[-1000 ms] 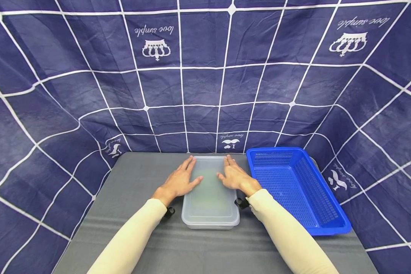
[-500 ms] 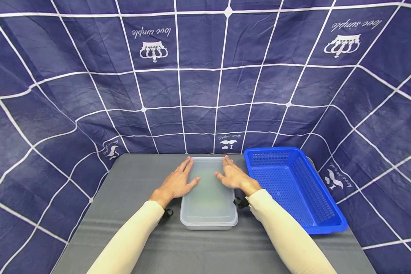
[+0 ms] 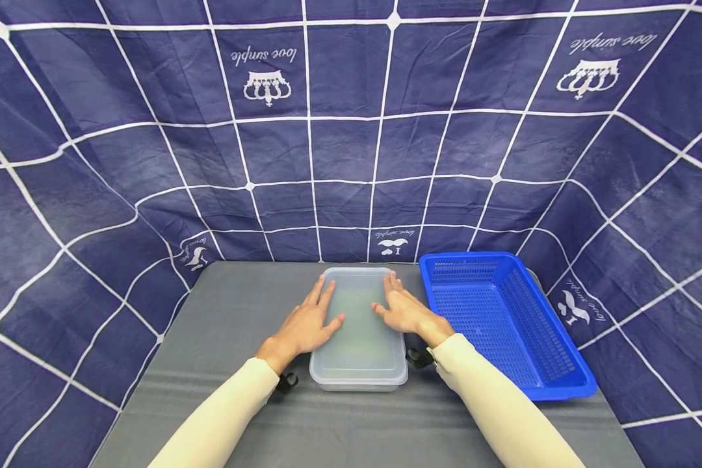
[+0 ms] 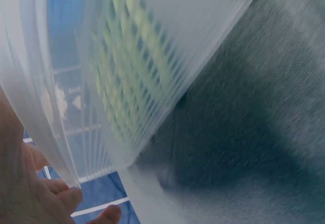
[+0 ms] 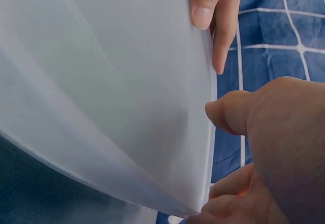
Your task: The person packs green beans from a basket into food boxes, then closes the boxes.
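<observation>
A rectangular, see-through plastic container with a pale lid (image 3: 359, 367) stands on the grey table in the head view. Something pale green shows blurred through the lid; its kind cannot be told. My left hand (image 3: 305, 328) rests along the container's left edge, fingers extended and thumb over the lid. Along the opposite edge lies my right hand (image 3: 409, 313), its thumb also over the lid. In the left wrist view, yellow-green contents (image 4: 134, 56) show through the container's ribbed side. The right wrist view has the lid's rim (image 5: 205, 148) close to the right thumb (image 5: 231, 112).
A blue perforated plastic basket (image 3: 485, 325) stands right of the container, close to the right forearm. Blue cloth with white lines (image 3: 345, 149) hangs behind and at both sides of the grey table (image 3: 228, 305).
Both hands have slid slightly back along the container's edges, toward the person. The container and the basket stay in place; the head view has shifted a little.
</observation>
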`<state>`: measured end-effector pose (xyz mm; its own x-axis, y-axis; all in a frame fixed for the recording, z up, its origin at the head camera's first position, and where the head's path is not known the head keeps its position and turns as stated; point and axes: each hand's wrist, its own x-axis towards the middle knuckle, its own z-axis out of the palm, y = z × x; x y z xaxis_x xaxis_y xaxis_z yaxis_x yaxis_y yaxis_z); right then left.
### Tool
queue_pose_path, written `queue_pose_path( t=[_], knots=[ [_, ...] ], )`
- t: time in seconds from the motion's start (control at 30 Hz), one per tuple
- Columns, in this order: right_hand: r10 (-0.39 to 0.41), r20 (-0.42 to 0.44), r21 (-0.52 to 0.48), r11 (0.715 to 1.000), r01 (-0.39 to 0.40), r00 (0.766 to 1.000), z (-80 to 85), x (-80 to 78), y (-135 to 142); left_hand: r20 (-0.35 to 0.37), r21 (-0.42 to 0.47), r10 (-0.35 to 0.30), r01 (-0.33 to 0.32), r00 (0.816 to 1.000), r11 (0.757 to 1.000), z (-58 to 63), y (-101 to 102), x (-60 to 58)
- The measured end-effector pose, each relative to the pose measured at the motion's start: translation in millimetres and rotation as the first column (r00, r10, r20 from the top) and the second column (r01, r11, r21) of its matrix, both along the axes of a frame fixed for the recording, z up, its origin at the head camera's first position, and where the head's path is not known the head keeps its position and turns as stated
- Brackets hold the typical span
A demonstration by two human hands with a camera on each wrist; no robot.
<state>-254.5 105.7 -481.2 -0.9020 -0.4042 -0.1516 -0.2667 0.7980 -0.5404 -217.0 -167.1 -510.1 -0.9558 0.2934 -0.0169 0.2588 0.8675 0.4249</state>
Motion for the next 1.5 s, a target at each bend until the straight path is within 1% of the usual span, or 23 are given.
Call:
queue_pose_path(
  t=[0.1, 0.27, 0.47, 0.6, 0.8, 0.93, 1.13, 1.33, 1.5],
  knots=[
    [0.002, 0.009, -0.003, 1.0, -0.002, 1.0, 1.7, 7.5, 0.5, -0.018, 0.019, 0.012, -0.012, 1.0, 1.0, 0.2, 2.7, 8.3],
    [0.007, -0.012, -0.009, 1.0, -0.007, 1.0, 3.2, 21.0, 1.5, -0.036, 0.026, 0.034, -0.033, 0.999, 0.999, -1.4, 7.3, 19.9],
    [-0.011, -0.022, -0.012, 1.0, 0.011, 1.0, -0.6, 39.0, 1.6, -0.069, 0.049, 0.05, -0.047, 0.996, 0.998, -5.0, 12.8, 35.5],
    [-0.023, -0.052, -0.012, 1.0, 0.023, 0.998, -4.5, 49.7, 0.1, -0.1, 0.065, 0.062, -0.056, 0.993, 0.996, -7.9, 16.4, 44.2],
    [-0.046, -0.107, -0.032, 0.999, 0.043, 0.993, -11.4, 66.4, -0.8, -0.12, 0.073, 0.079, -0.071, 0.99, 0.995, -12.3, 21.2, 53.9],
    [-0.044, -0.153, -0.033, 0.999, 0.039, 0.987, -17.7, 77.9, -1.8, -0.128, 0.093, 0.101, -0.089, 0.987, 0.992, -14.8, 23.5, 60.4],
    [-0.06, -0.228, -0.024, 0.998, 0.056, 0.972, -27.6, 89.4, -3.7, -0.132, 0.108, 0.12, -0.106, 0.984, 0.989, -18.8, 26.5, 65.3],
    [-0.07, -0.281, -0.045, 0.997, 0.06, 0.957, -38.5, 93.2, -4.9, -0.157, 0.117, 0.121, -0.103, 0.98, 0.988, -23.5, 28.1, 66.5],
    [-0.069, -0.312, -0.029, 0.998, 0.063, 0.947, -45.1, 94.5, -5.2, -0.188, 0.118, 0.117, -0.096, 0.975, 0.988, -27.0, 28.4, 66.5]
  ],
)
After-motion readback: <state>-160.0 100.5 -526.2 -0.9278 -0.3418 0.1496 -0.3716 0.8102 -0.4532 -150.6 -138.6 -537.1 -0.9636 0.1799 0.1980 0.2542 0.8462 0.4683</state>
